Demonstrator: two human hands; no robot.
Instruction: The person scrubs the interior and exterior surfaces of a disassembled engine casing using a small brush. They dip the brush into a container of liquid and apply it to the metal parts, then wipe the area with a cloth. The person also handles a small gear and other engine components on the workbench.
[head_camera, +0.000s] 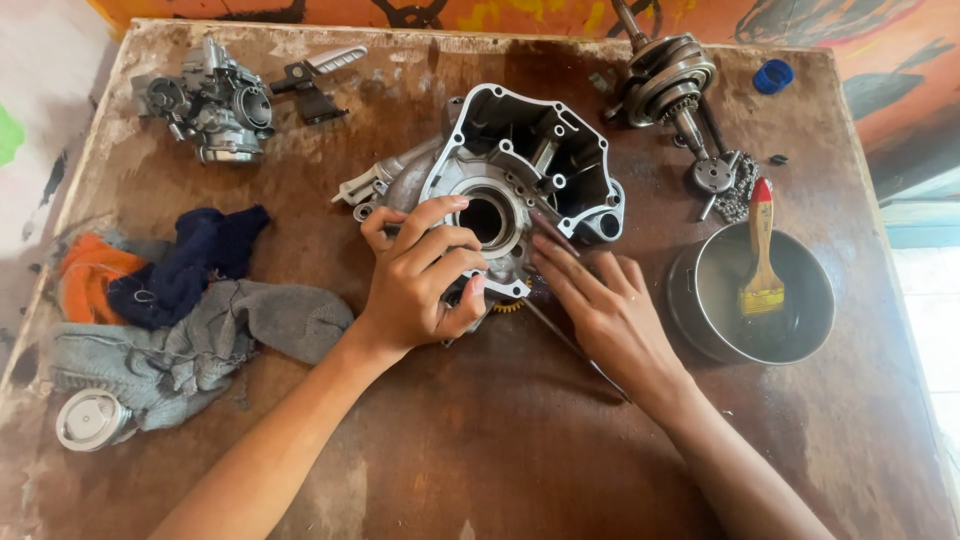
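Observation:
A silver metal engine crankcase half (530, 160) lies on the worn wooden table (480, 440), its open side facing up. My left hand (425, 280) grips the near rim of the case beside its round bearing hole. My right hand (600, 305) rests flat against the near right edge of the case and holds a thin metal tool (565, 340), whose tip points at the case; part of the tool is hidden under my fingers. A small yellowish gear (508, 307) peeks out under the case between my hands.
A carburettor (215, 100) and a footpeg (320, 75) lie at the far left. Rags (190, 320) and a round metal cap (90, 418) sit at the left. A crankshaft (670, 80), a chain (735, 195), a blue cap (772, 76) and a bowl (700, 300) holding a brush (762, 260) are on the right.

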